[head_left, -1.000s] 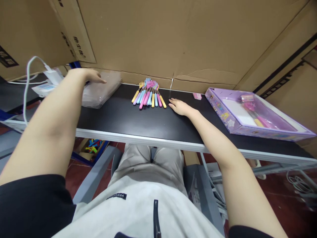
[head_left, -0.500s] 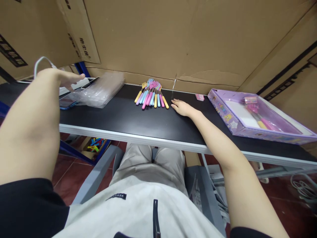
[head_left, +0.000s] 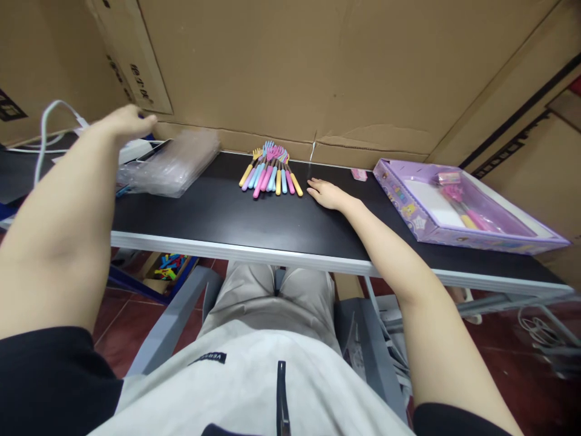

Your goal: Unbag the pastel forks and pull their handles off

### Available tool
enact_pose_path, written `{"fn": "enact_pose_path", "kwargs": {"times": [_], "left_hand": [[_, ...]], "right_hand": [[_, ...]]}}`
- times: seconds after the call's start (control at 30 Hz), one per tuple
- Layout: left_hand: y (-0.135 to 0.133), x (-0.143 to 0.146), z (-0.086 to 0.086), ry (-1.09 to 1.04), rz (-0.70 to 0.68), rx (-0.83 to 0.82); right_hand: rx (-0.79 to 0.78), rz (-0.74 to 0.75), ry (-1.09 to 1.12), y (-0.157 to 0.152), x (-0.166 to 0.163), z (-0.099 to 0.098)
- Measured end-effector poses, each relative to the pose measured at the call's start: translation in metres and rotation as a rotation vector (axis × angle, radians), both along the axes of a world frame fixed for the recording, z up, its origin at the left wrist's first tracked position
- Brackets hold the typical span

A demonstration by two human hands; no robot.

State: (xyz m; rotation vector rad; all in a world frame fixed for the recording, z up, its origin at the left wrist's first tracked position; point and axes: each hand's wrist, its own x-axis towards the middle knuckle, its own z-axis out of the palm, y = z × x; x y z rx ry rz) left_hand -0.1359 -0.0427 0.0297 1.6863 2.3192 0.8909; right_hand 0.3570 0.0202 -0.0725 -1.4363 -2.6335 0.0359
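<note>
My left hand [head_left: 131,123] is raised over the far left of the table, beside the stack of clear plastic bags [head_left: 179,163] and above a white device [head_left: 135,150]. Its thumb side points right; I see nothing held, though some fingers are hidden. My right hand [head_left: 325,194] lies flat on the black tabletop, fingers extended and empty. Just left of it is a fanned bunch of small claw-headed sticks [head_left: 271,169], with yellow, blue, pink and purple handles towards me. Behind it, to the right, lies a small pink packet [head_left: 358,174].
A purple open box [head_left: 481,241] at the right holds a few similar sticks and a pink packet. Cardboard walls [head_left: 281,72] stand behind the table. A white cable [head_left: 44,136] loops at the left. Under the table is a box of colourful pieces [head_left: 169,266].
My left hand has risen and moved slightly away from the table's left side. My right hand stays flat beside the sticks. The whole view has shifted a little.
</note>
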Motion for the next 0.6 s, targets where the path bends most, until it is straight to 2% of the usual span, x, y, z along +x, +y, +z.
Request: {"fn": "enact_pose_path", "kwargs": {"times": [0.03,0.07,0.17,0.27,0.33,0.43,0.5,0.6], "left_hand": [[-0.005,0.026,0.01,0.008,0.056,0.041],[-0.01,0.053,0.019,-0.073,0.031,0.082],[-0.019,0.124,0.036,-0.495,-0.146,0.349],[-0.017,0.179,0.037,-0.812,-0.339,0.474],[-0.013,0.208,0.03,-0.93,-0.409,0.485],[-0.005,0.239,0.011,-0.897,-0.401,0.432],[0.003,0.249,-0.007,-0.874,-0.378,0.389],[0.016,0.252,-0.037,-0.791,-0.334,0.326]], "right_hand": [[-0.004,-0.006,-0.012,-0.002,-0.001,0.001],[-0.012,-0.016,-0.03,-0.004,-0.003,0.003],[-0.015,-0.012,-0.089,-0.015,-0.005,0.014],[0.135,0.027,-0.046,-0.023,0.003,0.036],[0.296,-0.007,0.062,-0.025,0.015,0.058],[0.475,-0.17,0.24,-0.027,0.046,0.098],[0.484,-0.339,0.279,-0.027,0.072,0.122],[0.36,-0.599,0.201,-0.029,0.121,0.142]]}}
